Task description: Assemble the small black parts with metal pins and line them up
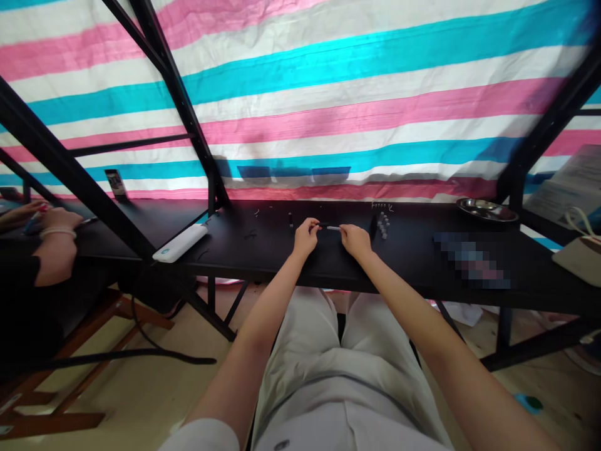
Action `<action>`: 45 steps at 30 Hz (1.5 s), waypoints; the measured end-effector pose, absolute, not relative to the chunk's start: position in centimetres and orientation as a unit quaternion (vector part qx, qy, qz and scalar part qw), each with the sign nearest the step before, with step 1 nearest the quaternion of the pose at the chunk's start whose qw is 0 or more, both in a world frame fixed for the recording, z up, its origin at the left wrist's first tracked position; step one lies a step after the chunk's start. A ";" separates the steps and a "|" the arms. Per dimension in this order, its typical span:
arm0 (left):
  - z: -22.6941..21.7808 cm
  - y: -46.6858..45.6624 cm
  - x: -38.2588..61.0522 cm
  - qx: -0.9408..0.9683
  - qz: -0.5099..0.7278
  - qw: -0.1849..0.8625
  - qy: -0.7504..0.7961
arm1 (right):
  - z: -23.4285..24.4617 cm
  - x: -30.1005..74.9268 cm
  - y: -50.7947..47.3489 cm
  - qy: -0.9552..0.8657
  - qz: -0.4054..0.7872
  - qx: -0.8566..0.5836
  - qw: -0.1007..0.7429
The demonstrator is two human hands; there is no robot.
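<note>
Just above the black tabletop, my two hands meet over a slim pen-like stick, dark at its left end and pale grey at its right. My left hand pinches the dark end between thumb and fingers. The pale end is gripped by my right hand, whose fingers partly cover it. A small dark cylinder stands upright left of my left hand. Beyond my right hand are a dark upright piece and a cluster of several small translucent grey pieces.
A round metal dish sits at the back right, near a blurred-out object. On the left lies a white elongated case beside a black frame post. A co-worker's hand works at the far left.
</note>
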State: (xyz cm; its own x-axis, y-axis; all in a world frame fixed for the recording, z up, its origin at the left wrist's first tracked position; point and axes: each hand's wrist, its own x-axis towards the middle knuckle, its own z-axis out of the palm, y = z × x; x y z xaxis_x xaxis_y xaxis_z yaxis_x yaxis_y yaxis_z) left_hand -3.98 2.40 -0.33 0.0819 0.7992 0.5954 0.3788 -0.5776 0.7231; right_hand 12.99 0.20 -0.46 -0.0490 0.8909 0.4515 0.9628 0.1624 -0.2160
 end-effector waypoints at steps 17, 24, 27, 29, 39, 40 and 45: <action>-0.1 1.9 -3.8 0.766 0.450 0.239 0.391 | -1.2 13.3 0.8 -0.769 -0.046 -0.570 0.287; -0.2 2.0 -3.8 0.757 0.463 0.241 0.394 | -0.9 13.1 0.4 -0.776 -0.030 -0.555 0.297; -0.4 2.1 -3.9 0.747 0.483 0.241 0.387 | -0.5 12.9 0.0 -0.781 -0.023 -0.554 0.288; -0.4 2.2 -3.9 0.745 0.490 0.242 0.382 | -0.4 12.7 -0.2 -0.787 -0.030 -0.551 0.277; 0.1 1.7 -3.7 0.757 0.462 0.248 0.389 | -0.5 12.7 0.0 -0.813 -0.055 -0.524 0.248; 0.2 1.7 -3.7 0.757 0.459 0.249 0.392 | -0.5 12.7 0.0 -0.813 -0.050 -0.522 0.253; 0.1 1.8 -3.7 0.758 0.451 0.228 0.412 | -0.5 12.5 0.0 -0.807 -0.028 -0.511 0.295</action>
State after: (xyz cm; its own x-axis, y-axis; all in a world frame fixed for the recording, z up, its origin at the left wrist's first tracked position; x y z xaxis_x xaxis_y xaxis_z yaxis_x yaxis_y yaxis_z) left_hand -3.70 1.79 0.10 0.2525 0.8305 0.4965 0.4195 -0.5563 0.7173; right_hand 12.49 0.00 -0.54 -0.3041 0.8079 0.5048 0.8414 0.4762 -0.2553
